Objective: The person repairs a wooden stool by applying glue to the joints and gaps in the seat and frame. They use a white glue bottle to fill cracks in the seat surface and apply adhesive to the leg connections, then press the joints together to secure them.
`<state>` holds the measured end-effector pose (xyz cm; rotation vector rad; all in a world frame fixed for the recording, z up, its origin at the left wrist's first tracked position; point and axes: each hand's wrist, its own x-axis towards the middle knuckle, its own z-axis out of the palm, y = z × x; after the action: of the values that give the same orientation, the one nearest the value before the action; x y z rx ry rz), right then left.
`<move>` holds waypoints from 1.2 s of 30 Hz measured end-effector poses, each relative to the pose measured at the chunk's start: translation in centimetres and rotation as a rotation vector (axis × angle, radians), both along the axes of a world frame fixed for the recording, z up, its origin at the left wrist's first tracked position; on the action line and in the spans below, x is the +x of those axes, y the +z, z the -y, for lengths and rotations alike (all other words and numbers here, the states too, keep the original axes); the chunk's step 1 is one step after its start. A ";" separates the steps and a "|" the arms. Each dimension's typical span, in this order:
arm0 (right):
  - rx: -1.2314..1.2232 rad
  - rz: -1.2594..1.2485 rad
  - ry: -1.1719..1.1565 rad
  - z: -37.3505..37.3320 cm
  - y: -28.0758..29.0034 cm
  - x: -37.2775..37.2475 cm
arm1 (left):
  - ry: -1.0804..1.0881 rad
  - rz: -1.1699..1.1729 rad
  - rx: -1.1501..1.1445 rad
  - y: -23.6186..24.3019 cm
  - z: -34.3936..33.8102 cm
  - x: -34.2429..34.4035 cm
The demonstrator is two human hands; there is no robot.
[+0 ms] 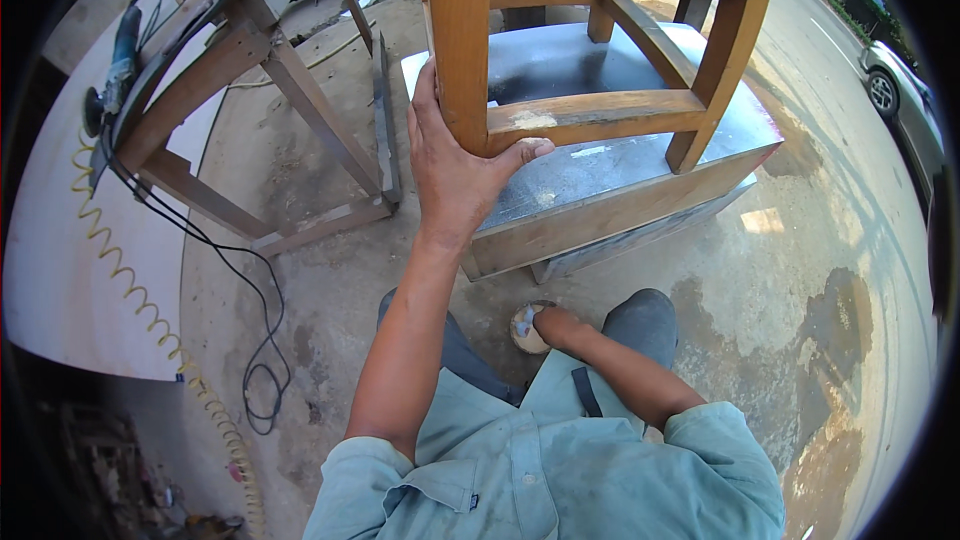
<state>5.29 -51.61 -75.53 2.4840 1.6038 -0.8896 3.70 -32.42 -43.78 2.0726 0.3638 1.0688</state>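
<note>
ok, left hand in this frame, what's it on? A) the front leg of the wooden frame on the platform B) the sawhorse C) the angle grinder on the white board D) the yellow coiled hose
A: the left hand wraps the front leg of the wooden frame standing on the platform, thumb at the lower rail; the grinder, hose and sawhorse lie off to its left, untouched.
</note>
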 end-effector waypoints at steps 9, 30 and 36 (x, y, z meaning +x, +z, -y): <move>-0.127 0.069 0.067 -0.4 -8.6 -0.7 | 0.084 -0.057 -0.029 0.8 1.3 -0.2; -0.277 0.001 0.158 -2.0 -14.0 -1.1 | 0.311 0.023 0.284 -0.9 3.4 1.2; -0.085 -0.011 0.078 -1.1 -16.6 -0.3 | 0.341 0.018 0.273 -0.5 4.2 2.0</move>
<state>4.96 -50.47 -92.13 2.3476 1.6184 -0.9411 5.72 -36.63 -44.29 2.2919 0.6071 1.4028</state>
